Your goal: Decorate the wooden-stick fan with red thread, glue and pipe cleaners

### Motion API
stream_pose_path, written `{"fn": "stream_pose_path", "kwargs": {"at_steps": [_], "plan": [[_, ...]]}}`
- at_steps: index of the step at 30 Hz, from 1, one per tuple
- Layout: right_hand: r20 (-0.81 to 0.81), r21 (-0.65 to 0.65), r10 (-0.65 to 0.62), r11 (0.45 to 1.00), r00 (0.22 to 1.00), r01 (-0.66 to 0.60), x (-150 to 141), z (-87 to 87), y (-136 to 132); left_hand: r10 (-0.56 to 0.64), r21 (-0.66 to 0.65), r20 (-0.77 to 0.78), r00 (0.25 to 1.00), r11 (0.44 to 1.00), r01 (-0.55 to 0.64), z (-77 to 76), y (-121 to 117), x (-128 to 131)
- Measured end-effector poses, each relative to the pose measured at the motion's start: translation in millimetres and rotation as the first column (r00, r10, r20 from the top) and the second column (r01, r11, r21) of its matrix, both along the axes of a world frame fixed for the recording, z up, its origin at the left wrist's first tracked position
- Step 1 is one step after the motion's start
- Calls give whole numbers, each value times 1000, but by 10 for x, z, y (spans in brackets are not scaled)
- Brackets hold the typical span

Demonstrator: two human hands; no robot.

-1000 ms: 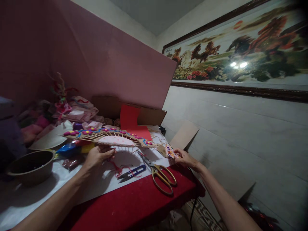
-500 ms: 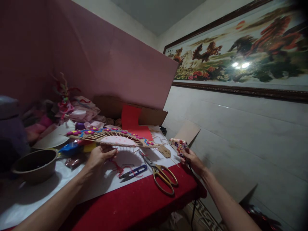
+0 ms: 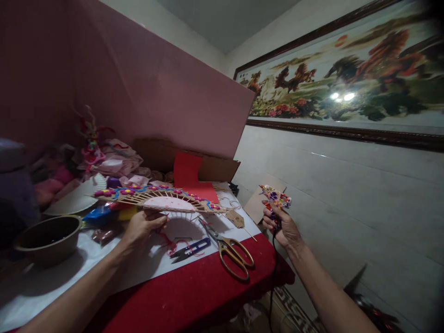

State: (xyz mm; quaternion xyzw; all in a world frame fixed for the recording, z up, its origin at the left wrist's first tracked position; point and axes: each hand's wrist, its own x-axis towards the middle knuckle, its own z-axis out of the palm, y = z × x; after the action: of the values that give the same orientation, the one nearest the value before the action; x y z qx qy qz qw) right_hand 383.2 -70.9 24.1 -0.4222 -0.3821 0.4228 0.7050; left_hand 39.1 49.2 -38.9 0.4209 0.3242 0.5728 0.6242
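My left hand (image 3: 147, 225) is closed on the lower edge of a handmade fan (image 3: 169, 202), which has thin wooden ribs, a pale spotted half-round centre and a rim of purple flowers with blue wavy lines. The fan is held nearly level above the table. In my right hand (image 3: 282, 226) is a flower-patterned glue gun (image 3: 275, 196), its orange-red tip pointing left and its black cord hanging down. Below the fan lie blue thread snips (image 3: 190, 250) and large scissors (image 3: 232, 252) with gold handles. A cardboard tag on a stick (image 3: 236, 219) lies beyond the scissors.
A brown bowl (image 3: 50, 240) stands at the left, by a blue packet (image 3: 99, 213). Red paper (image 3: 189, 173) leans against cardboard (image 3: 220, 169) at the back. The red-clothed table's right edge (image 3: 289, 273) is near the tiled wall.
My right hand has lifted the glue gun up and to the right, turning it so its tip points left. My left hand keeps the fan in about the same place.
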Motion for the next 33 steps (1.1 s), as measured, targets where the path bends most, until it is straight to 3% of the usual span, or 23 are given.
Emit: {"fn": "stream_pose_path", "kwargs": {"at_steps": [4, 9, 12, 16, 20, 25, 28, 33], "plan": [[28, 65, 65, 996, 997, -67, -170, 123, -70, 11, -8, 5, 1000, 1000, -11, -20, 25, -5], [40, 194, 33, 980, 999, -40, -506, 307, -167, -6, -4, -28, 1000, 1000, 6, -56, 65, -23], [46, 151, 89, 984, 995, -95, -741, 324, -207, -11, 2, -43, 999, 1000, 12, -41, 56, -31], [195, -47, 170, 985, 966, -164, -1084, 169, -183, -28, -18, -77, 997, 999, 26, 6, 31, -41], [393, -136, 234, 971, 889, -196, -1410, -77, -52, -66, -13, -67, 996, 998, 65, 11, 35, -52], [551, -107, 205, 979, 809, -175, -1683, -288, 176, -105, 13, -65, 992, 994, 106, 2, 42, -63], [619, -50, 140, 989, 773, -139, -1770, -338, 265, -143, 21, -79, 987, 989, 145, 21, 38, -62], [686, -69, 131, 991, 716, -115, -1828, -374, 317, -152, 37, -97, 984, 987, 156, 16, 42, -51]]}}
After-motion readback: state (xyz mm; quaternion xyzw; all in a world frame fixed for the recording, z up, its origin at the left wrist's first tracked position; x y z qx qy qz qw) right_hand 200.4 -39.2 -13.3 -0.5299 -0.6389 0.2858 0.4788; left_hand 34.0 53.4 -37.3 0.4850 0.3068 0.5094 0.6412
